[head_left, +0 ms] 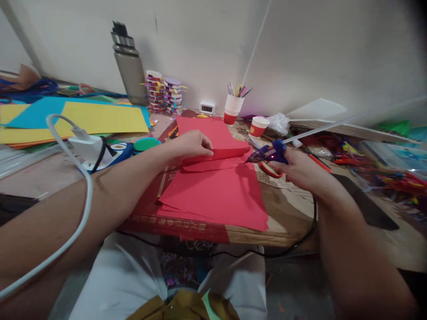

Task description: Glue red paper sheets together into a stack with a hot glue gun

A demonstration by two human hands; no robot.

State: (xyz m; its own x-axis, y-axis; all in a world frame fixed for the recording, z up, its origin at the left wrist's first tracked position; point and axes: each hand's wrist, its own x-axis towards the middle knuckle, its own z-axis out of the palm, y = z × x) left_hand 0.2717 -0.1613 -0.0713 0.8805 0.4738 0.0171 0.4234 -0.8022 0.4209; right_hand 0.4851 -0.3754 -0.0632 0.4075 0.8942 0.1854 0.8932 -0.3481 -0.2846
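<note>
My right hand [302, 171] is wrapped round a blue hot glue gun [268, 153] with a small red light on its side and a long glue stick [310, 131] in its back. The nozzle points left at the right end of a folded strip of red paper [230, 153]. My left hand [196, 144], fingers curled, holds the raised edge of that red paper. Shiny streaks, apparently glue, show on the red just below the fold. Further red sheets [216, 195] lie beneath, towards me. Orange-handled scissors [271, 171] rest under the glue gun, partly hidden.
A white plug [90, 149] and cable sit at the left, near yellow sheets [106, 118]. Along the wall stand a grey bottle [128, 71], decorated cups [172, 95], a small clock [207, 108], a pen cup [233, 109] and a paper cup [258, 127]. The gun's black cord [313, 222] hangs over the edge.
</note>
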